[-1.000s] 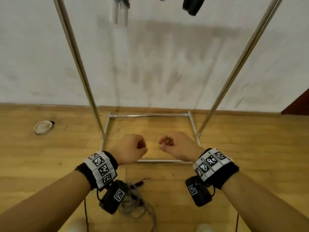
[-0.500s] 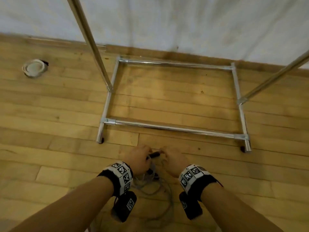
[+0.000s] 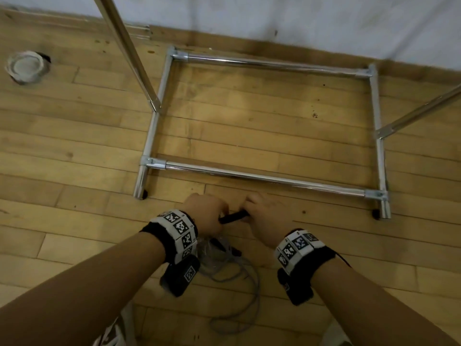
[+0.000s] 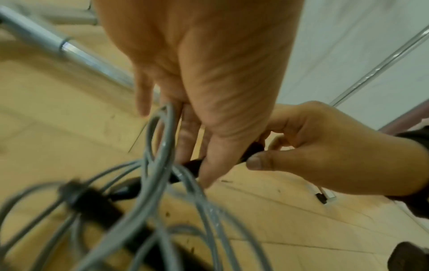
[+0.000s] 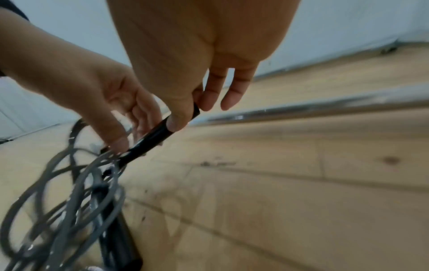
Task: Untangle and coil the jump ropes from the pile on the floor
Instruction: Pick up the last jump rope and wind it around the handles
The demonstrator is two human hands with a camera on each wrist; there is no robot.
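The wooden plank floor (image 3: 74,146) carries a chrome tube rack base (image 3: 262,177), a rectangular frame occupying the 12 o'clock to 2 o'clock region of the head view. Two chrome uprights (image 3: 129,53) rise from its left and right side rails. A roll of tape (image 3: 25,67) lies on the floor at 10 o'clock, well apart from the hands. A white wall (image 3: 299,18) meets the floor along the top edge.

The tangled pile of grey jump ropes (image 3: 232,268) lies on the floor at 6 o'clock, just below both wrists, with black handles mixed into the loops; how many ropes it contains cannot be determined. The near rail of the rack base runs just beyond the hands at 12 o'clock, apart from them.

One black jump rope handle (image 3: 234,217) spans the gap between the hands, raised above the pile. The left hand (image 3: 208,214) has its fingers extended downward, thumb and fingertips pinching the rope end of the handle, with grey loops hanging over the fingers (image 4: 185,128). The right hand (image 3: 267,221) pinches the opposite end between thumb and forefinger; its remaining fingers (image 5: 234,88) are relaxed and partly extended.
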